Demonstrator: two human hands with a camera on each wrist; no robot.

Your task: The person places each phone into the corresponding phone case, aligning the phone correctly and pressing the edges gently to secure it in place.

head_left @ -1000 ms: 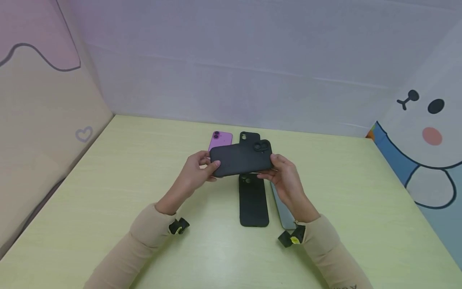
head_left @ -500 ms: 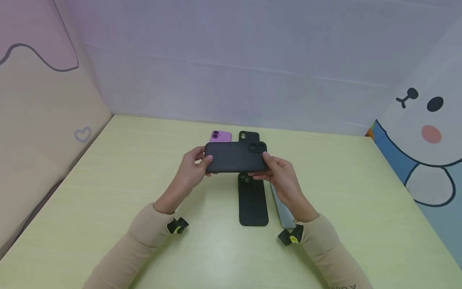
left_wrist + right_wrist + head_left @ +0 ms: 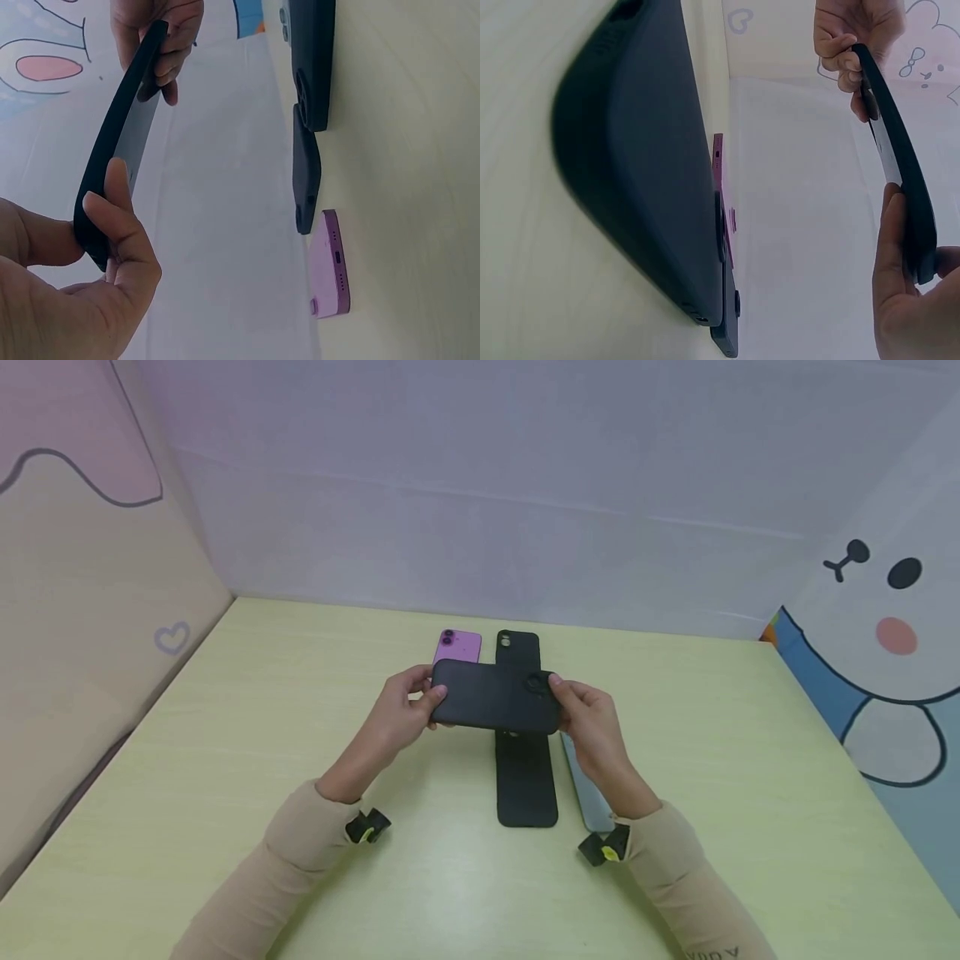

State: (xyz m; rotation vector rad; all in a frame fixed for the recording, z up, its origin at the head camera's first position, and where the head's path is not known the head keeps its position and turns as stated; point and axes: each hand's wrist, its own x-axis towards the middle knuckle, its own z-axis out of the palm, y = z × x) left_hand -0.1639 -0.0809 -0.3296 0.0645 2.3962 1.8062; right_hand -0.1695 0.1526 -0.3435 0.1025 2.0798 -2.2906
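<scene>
Both hands hold a black phone case [image 3: 487, 697] sideways above the table, one at each end. My left hand [image 3: 401, 714] pinches the left end, thumb on the back and fingers beneath. At the camera end, my right hand [image 3: 596, 727] grips with its thumb beside the camera rings, partly covering that corner. Seen edge-on in the left wrist view, the case [image 3: 112, 142] looks bowed, and a pale grey flat surface shows on its inner side. The right wrist view also shows this bowed case [image 3: 904, 150], with a glossy surface on the inner side.
A purple phone [image 3: 457, 647] and a black phone case [image 3: 517, 647] lie behind the hands. Another black case [image 3: 527, 785] lies in front, its top hidden by the held one. A light blue phone-shaped item [image 3: 588, 785] lies partly under the right forearm. Walls enclose the table's [image 3: 285, 693] back and sides.
The held case has shifted slightly left overall, and its camera end has tipped down. My right thumb has moved from the case's end edge onto its back by the camera rings.
</scene>
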